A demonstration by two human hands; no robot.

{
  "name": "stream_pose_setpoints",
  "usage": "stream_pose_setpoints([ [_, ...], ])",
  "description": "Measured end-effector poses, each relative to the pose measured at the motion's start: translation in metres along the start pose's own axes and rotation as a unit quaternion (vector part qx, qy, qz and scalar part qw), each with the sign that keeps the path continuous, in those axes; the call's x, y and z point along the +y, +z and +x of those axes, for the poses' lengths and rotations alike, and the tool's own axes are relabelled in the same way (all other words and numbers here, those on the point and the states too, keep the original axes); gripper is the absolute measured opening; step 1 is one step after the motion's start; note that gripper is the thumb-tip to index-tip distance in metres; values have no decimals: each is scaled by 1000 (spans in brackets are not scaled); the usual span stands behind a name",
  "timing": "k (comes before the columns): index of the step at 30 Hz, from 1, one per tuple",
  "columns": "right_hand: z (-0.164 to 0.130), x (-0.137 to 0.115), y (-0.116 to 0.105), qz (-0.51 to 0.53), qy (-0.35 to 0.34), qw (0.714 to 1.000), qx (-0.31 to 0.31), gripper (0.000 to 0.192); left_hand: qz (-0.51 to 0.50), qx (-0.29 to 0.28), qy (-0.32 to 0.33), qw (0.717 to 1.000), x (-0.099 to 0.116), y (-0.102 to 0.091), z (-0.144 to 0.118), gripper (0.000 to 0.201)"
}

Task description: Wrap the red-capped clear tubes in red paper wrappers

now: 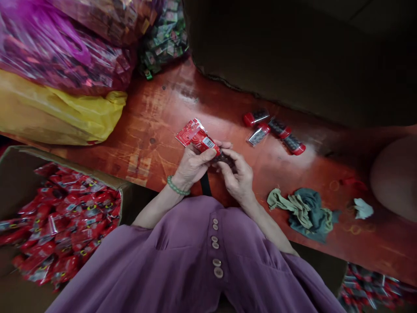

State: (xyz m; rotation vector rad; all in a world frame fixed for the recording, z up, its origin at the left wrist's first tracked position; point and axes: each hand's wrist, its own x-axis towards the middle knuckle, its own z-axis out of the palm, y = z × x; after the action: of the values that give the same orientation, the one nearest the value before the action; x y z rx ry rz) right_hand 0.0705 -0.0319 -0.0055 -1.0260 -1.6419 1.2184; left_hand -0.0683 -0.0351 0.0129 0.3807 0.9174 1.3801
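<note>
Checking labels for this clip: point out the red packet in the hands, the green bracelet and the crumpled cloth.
red packet (195, 137), head view, on its printed face.
green bracelet (176, 188), head view, on the beads at the left wrist.
crumpled cloth (306, 211), head view, on its dark middle.

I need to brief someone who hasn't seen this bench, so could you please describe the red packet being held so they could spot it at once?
Start at the red-brown wooden table. At its near edge, the left hand and right hand meet. The red packet sticks up from the left hand, the only packet off the surface, with a white barcode label.
</note>
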Motion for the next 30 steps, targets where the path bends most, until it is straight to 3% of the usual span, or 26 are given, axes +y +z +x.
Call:
stream_pose_setpoints([
  [3, 4, -1, 3, 168, 107, 979, -45, 28, 31, -18, -13, 999, 5, 3, -2, 42],
  [5, 8, -2, 5, 210, 122, 969, -47, 30, 28, -22, -3, 999, 7, 4, -3, 41],
  [9, 10, -1, 8, 127, 100, 987, -9, 30, 18, 12, 26, 999, 1, 0, 0, 36],
  [14, 8, 8, 10, -66, -16, 997, 48, 28, 11, 78, 47, 996, -12, -6, 8, 32],
  [18, 13, 9, 8, -3, 22, 999, 26, 33, -2, 68, 19, 998, -13, -9, 12, 34],
  [22, 22, 2, 0, 75, 59, 995, 34, 24, -4, 12, -21, 1000, -16, -11, 11, 33],
  [27, 25, 7, -8, 46, 28, 994, 96, 31, -23, -27, -29, 999, -16, -8, 6, 44],
  [30, 26, 14, -2, 46, -31, 993, 103, 35, -55, -20, -13, 998, -10, -9, 2, 45],
])
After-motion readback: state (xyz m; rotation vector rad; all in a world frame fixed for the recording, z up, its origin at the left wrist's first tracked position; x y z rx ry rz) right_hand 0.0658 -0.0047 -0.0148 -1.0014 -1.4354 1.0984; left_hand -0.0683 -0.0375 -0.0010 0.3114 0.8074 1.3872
